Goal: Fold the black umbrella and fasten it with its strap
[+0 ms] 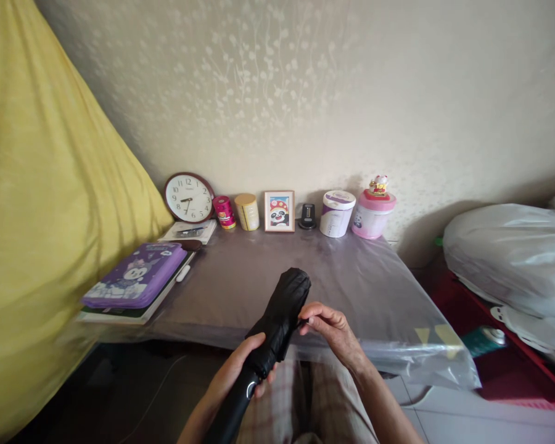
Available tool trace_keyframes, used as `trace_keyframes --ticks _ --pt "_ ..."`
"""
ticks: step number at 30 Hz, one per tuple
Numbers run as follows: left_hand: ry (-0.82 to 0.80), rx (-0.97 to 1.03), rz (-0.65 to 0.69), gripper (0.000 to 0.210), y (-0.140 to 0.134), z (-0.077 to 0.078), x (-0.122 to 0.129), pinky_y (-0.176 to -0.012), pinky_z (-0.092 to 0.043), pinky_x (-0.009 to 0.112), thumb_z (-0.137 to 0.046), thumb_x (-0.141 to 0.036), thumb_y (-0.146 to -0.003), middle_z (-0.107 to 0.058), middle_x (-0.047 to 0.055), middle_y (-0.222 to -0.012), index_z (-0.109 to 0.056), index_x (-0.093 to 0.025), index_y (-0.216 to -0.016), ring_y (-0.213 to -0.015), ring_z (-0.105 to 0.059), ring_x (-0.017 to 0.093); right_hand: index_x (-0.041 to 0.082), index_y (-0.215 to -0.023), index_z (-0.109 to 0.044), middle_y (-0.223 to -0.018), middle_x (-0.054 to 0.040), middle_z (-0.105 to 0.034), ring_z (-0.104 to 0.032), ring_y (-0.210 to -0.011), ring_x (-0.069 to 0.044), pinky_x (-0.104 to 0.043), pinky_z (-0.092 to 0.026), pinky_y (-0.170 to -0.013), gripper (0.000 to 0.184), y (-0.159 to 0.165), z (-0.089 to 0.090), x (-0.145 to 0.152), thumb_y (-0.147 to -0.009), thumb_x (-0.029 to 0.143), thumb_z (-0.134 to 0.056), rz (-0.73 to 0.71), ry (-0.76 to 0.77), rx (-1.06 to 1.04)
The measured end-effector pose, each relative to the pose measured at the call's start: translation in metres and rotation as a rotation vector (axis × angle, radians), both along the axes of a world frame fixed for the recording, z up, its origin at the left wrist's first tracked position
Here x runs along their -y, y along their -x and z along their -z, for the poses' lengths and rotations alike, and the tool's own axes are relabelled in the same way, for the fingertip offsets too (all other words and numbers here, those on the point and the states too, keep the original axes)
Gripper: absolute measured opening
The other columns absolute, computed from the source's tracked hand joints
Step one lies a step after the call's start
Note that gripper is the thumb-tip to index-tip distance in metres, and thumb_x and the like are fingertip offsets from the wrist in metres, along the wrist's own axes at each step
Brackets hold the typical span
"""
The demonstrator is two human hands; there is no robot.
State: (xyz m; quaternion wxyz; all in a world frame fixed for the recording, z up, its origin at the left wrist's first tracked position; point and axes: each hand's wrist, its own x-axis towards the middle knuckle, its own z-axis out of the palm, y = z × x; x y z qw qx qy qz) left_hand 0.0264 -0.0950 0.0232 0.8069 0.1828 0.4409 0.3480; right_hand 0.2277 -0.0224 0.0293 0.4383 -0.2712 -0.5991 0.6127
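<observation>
A folded black umbrella point(280, 311) slants across the front edge of the table, its canopy end up and its dark handle toward me. My left hand point(240, 364) is wrapped round the lower canopy, just above the handle, with the thumb on top. At the canopy's right side, my right hand point(328, 327) pinches a small black strap point(301, 322) between thumb and fingertips. The canopy folds look gathered close round the shaft. The far part of the strap is hard to make out against the black cloth.
A table point(240, 271) under clear plastic carries a wall clock point(189, 197), tins, a panda picture point(279, 211) and lidded tubs point(337, 213) along the wall. A purple case point(136, 274) lies on books at left. Yellow cloth point(50, 185) hangs left; a bagged bundle point(509, 259) sits right.
</observation>
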Motion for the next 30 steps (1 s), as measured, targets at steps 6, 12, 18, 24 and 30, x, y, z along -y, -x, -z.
trace_keyframes --ticks 6,12,18,24,30 --pt "-0.027 -0.02 -0.053 0.056 0.006 -0.002 -0.001 -0.03 -0.029 0.013 -0.025 -0.048 -0.09 -0.053 0.004 -0.052 -0.057 -0.006 -0.071 -0.031 -0.044 0.004 0.018 -0.083 -0.066 -0.079 -0.002 -0.059 -0.06 -0.072 -0.011 -0.024 -0.046 -0.074 0.011 -0.001 0.004 0.012 -0.085 0.023 -0.056 -0.052 -0.102 0.05" --pt "-0.301 -0.172 -0.12 0.043 -0.001 -0.002 0.008 -0.036 -0.041 0.018 -0.05 -0.045 -0.081 -0.062 0.006 -0.07 -0.053 -0.009 -0.104 -0.048 -0.058 0.013 0.02 -0.086 -0.066 -0.083 -0.0028 -0.057 -0.058 -0.069 -0.011 -0.025 -0.047 -0.07 0.013 0.01 -0.005 0.018 -0.086 0.021 -0.053 -0.037 -0.219 0.057" --pt "-0.375 -0.35 -0.084 0.076 -0.003 -0.011 0.014 -0.038 -0.044 0.021 -0.053 -0.047 -0.08 -0.063 0.004 -0.08 -0.014 -0.023 -0.141 -0.056 -0.062 0.017 0.022 -0.088 -0.066 -0.085 -0.0037 -0.057 -0.056 -0.073 -0.012 -0.024 -0.046 -0.07 0.015 0.013 -0.014 0.017 -0.087 0.021 -0.051 0.011 -0.366 0.146" --pt "-0.397 -0.373 -0.041 0.074 -0.004 -0.013 0.018 -0.038 -0.045 0.02 -0.053 -0.045 -0.08 -0.064 0.004 -0.082 -0.014 -0.029 -0.141 -0.056 -0.063 0.017 0.022 -0.09 -0.063 -0.085 -0.0031 -0.06 -0.056 -0.077 -0.012 -0.025 -0.046 -0.073 0.014 0.01 -0.007 0.014 -0.088 0.024 -0.05 -0.031 -0.317 0.2" --pt "-0.395 -0.401 -0.039 0.07 -0.005 -0.013 0.021 -0.039 -0.044 0.02 -0.053 -0.042 -0.081 -0.064 0.003 -0.083 -0.017 -0.032 -0.14 -0.057 -0.063 0.017 0.021 -0.089 -0.064 -0.085 -0.0029 -0.056 -0.054 -0.072 -0.011 -0.023 -0.047 -0.067 0.014 0.012 -0.002 0.013 -0.087 0.026 -0.051 -0.023 -0.308 0.198"
